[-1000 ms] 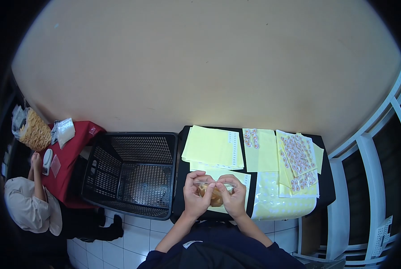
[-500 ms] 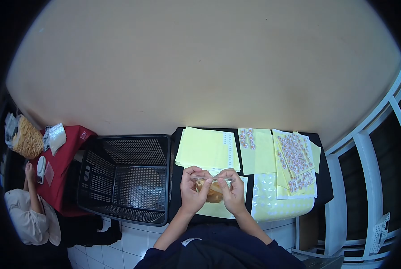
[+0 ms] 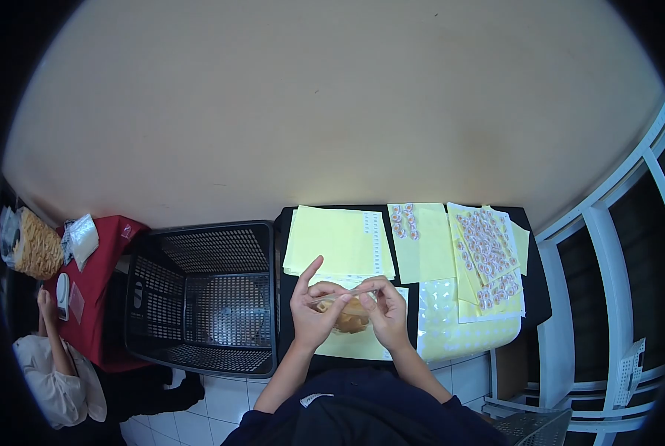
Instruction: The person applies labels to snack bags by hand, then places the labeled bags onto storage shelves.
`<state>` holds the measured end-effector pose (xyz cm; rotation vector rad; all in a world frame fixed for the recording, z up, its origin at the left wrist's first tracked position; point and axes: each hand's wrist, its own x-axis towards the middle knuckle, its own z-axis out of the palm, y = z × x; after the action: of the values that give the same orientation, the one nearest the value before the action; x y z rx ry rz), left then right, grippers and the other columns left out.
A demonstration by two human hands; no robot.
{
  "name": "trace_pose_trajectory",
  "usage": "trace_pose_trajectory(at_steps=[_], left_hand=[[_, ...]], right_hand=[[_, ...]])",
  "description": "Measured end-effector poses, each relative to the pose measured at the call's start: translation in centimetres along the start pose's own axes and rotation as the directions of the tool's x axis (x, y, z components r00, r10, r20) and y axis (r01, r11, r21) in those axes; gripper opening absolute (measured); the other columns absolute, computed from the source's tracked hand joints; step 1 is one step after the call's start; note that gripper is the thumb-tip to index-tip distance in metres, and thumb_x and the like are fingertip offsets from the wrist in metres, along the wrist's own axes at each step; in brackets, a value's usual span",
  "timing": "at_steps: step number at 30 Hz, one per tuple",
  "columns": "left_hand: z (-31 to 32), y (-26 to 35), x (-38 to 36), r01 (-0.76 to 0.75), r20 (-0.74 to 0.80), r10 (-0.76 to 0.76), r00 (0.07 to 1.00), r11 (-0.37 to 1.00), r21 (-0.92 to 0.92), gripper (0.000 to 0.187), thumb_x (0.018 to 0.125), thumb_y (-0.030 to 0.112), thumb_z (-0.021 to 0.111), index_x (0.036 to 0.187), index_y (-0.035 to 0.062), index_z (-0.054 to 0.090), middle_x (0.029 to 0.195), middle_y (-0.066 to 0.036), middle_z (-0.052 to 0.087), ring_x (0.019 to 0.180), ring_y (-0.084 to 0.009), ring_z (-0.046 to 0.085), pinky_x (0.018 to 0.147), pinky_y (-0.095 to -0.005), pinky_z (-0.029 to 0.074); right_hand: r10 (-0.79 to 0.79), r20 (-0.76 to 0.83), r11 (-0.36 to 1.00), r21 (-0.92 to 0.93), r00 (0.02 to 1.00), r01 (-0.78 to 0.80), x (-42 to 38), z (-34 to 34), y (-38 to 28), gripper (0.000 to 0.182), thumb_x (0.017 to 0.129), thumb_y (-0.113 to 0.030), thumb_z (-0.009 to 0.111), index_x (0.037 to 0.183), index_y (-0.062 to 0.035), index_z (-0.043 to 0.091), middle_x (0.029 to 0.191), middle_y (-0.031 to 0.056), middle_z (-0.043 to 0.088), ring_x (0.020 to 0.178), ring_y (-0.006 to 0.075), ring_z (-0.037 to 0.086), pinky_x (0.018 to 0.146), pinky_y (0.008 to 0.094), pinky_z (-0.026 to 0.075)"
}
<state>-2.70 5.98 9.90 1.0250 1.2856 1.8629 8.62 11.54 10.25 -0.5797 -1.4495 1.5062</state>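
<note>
Clear plastic is what both hands are pinching: a small clear bag (image 3: 345,312) of golden-brown snack pieces, held up between them above the black table (image 3: 288,223). The left hand (image 3: 312,312) is gripping the bag's near-left top edge between thumb and middle fingers, and the right hand (image 3: 384,316) is closing thumb and fingertips on the top edge opposite. Compared with a second ago, the left forefinger is now lifting straight and away from the bag, while the bag is sitting slightly higher and the fingers are working along its mouth, which suggests the top is being pressed shut.

Just beyond the grip, pale yellow sheets (image 3: 332,241) are lying flat; to the right of it, sticker sheets (image 3: 488,249) are covering the table. Left of the grip, a black basket (image 3: 199,297) is standing open, nothing between it and the hands. Far left, another person (image 3: 50,364) is working at a red-covered table (image 3: 113,238).
</note>
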Motion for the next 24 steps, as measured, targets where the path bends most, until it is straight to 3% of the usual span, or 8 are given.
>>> trace_pose_trajectory(at_steps=[2, 8, 14, 16, 17, 19, 24], left_hand=[[-0.2, -0.2, -0.1, 0.004, -0.024, -0.004, 1.000, 1.000, 0.014, 0.070, 0.071, -0.004, 0.064, 0.129, -0.0046, 0.025, 0.077, -0.008, 0.062, 0.073, -0.0103, 0.059, 0.070, -0.0206, 0.046], [0.0, -0.2, -0.1, -0.024, -0.021, 0.024, 0.999, 1.000, 0.002, 0.068, 0.072, -0.005, 0.064, 0.128, -0.0045, 0.027, 0.077, -0.008, 0.062, 0.075, -0.0107, 0.059, 0.071, -0.0206, 0.046], [0.5, 0.7, 0.4, 0.042, -0.037, -0.044, 0.998, 0.998, -0.040, 0.069, 0.070, -0.003, 0.065, 0.128, -0.0052, 0.027, 0.073, -0.006, 0.062, 0.072, -0.0104, 0.060, 0.070, -0.0208, 0.046], [0.3, 0.5, 0.6, 0.038, -0.002, -0.039, 0.999, 0.999, -0.017, 0.071, 0.071, -0.004, 0.064, 0.129, -0.0048, 0.025, 0.074, -0.007, 0.062, 0.072, -0.0102, 0.060, 0.071, -0.0203, 0.046], [0.2, 0.4, 0.6, 0.039, 0.033, -0.040, 0.999, 0.999, 0.006, 0.072, 0.071, -0.005, 0.064, 0.130, -0.0045, 0.023, 0.075, -0.008, 0.063, 0.073, -0.0101, 0.060, 0.071, -0.0198, 0.046], [-0.1, 1.2, 0.8, 0.061, 0.036, -0.062, 0.997, 0.998, 0.011, 0.074, 0.071, -0.005, 0.064, 0.131, -0.0045, 0.020, 0.074, -0.007, 0.063, 0.073, -0.0105, 0.060, 0.073, -0.0216, 0.046], [-0.7, 1.6, 1.4, 0.020, 0.074, -0.026, 0.997, 0.997, 0.078, 0.080, 0.070, -0.003, 0.065, 0.132, -0.0043, 0.014, 0.072, -0.006, 0.063, 0.072, -0.0117, 0.061, 0.084, -0.0306, 0.044]], right_hand=[[-0.016, -0.049, 0.998, 0.066, 0.999, 0.019, 0.0, 0.0, 0.0, 0.006, 0.081, -0.004, 0.055, 0.083, 0.0013, 0.053, 0.082, 0.0071, 0.054, 0.080, 0.0133, 0.053, 0.076, 0.0249, 0.040], [-0.024, -0.031, 0.994, -0.104, 0.999, 0.021, -0.4, 0.0, 0.1, 0.007, 0.083, -0.005, 0.053, 0.084, 0.0016, 0.051, 0.084, 0.0067, 0.053, 0.080, 0.0119, 0.051, 0.076, 0.0244, 0.039], [0.012, -0.048, 0.999, 0.051, 0.999, -0.010, 0.3, 0.0, -0.2, 0.010, 0.083, -0.008, 0.054, 0.084, 0.0019, 0.053, 0.082, 0.0069, 0.055, 0.078, 0.0119, 0.052, 0.073, 0.0246, 0.040], [0.019, 0.008, 0.995, -0.098, 1.000, -0.018, 0.5, -0.3, -0.4, 0.010, 0.081, -0.009, 0.057, 0.082, 0.0004, 0.056, 0.080, 0.0075, 0.057, 0.076, 0.0126, 0.054, 0.072, 0.0251, 0.041], [0.018, 0.009, 0.995, -0.096, 1.000, -0.017, 0.6, -0.3, -0.5, 0.010, 0.081, -0.009, 0.057, 0.082, 0.0004, 0.056, 0.080, 0.0075, 0.057, 0.076, 0.0126, 0.054, 0.072, 0.0251, 0.041], [-0.044, -0.041, 0.963, -0.268, 0.998, 0.031, 0.7, -0.4, -0.8, 0.008, 0.078, -0.009, 0.061, 0.077, -0.0019, 0.059, 0.076, 0.0080, 0.060, 0.073, 0.0149, 0.056, 0.071, 0.0259, 0.041], [-0.123, -0.039, 0.921, -0.377, 0.992, 0.099, 0.8, -0.7, -1.5, 0.007, 0.072, -0.007, 0.066, 0.072, -0.0034, 0.061, 0.073, 0.0076, 0.062, 0.070, 0.0174, 0.058, 0.072, 0.0273, 0.040]])
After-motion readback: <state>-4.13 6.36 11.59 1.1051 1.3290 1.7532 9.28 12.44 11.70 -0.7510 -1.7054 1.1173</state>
